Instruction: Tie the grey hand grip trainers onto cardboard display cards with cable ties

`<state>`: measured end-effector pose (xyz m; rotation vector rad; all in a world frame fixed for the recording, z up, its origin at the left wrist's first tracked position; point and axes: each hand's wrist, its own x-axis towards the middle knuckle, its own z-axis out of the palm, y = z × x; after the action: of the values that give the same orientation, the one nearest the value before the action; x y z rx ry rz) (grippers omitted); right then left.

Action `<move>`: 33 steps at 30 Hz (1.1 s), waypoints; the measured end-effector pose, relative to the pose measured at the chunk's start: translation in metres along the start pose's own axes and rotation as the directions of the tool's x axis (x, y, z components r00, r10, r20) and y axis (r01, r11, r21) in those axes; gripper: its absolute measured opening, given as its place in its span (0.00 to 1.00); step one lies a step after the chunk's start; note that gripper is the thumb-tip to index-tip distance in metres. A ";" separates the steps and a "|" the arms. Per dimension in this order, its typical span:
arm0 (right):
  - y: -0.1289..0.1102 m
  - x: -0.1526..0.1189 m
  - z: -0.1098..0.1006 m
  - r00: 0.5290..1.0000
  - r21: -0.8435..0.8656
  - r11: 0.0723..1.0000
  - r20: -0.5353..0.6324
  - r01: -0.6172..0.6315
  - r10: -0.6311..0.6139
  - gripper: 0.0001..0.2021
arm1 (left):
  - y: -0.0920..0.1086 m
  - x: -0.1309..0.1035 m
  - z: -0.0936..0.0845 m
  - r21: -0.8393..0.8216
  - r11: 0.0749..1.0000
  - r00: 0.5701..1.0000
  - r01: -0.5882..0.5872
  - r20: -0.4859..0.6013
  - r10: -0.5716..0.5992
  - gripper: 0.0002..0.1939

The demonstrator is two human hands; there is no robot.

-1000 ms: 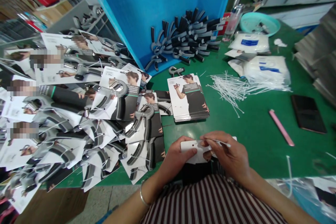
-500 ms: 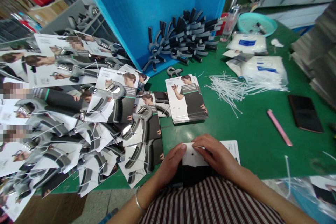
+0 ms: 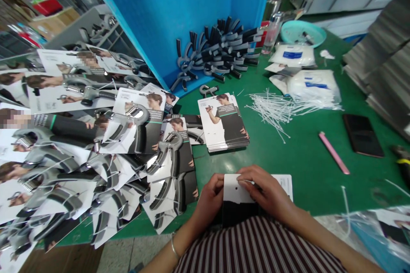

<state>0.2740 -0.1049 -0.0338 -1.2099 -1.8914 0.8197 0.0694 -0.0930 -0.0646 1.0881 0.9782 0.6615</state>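
Observation:
Close to my body, a printed packaging card (image 3: pixel 231 190) stands tilted between my hands, its white and black face with a small hole turned towards me. My left hand (image 3: pixel 208 200) grips the card's left edge, fingers curled behind it. My right hand (image 3: pixel 265 190) is closed at the card's upper right, pinching a thin white cable tie (image 3: pixel 250 181) against it. Another white card (image 3: pixel 285 181) partly shows behind my right hand. Beyond them lies a neat stack of printed cards (image 3: pixel 221 123), with one hand grip strengthener (image 3: pixel 209 90) just behind it.
Carded hand grips (image 3: pixel 134 119) are heaped on the left. A tipped blue crate (image 3: pixel 153 13) holds many loose grips. Right of the stack lie loose cable ties (image 3: pixel 272 108), plastic bags (image 3: pixel 314 89), a pink pen-like stick (image 3: pixel 333 152), a dark phone (image 3: pixel 363 135) and pliers (image 3: pixel 402 160).
My left thumb has slid off the card's front to its left edge. The right hand keeps nearly the same pinch. The whole view has shifted slightly.

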 end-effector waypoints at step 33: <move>-0.016 0.039 -0.034 0.984 0.093 0.990 -0.135 -0.104 0.116 0.05 | 0.064 0.018 -0.006 0.553 0.671 0.869 -0.494 0.336 0.364 0.15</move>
<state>0.2839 -0.0699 0.0066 -1.2933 -1.6723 0.8431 0.0731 -0.0528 -0.0115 1.9953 0.7737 0.5962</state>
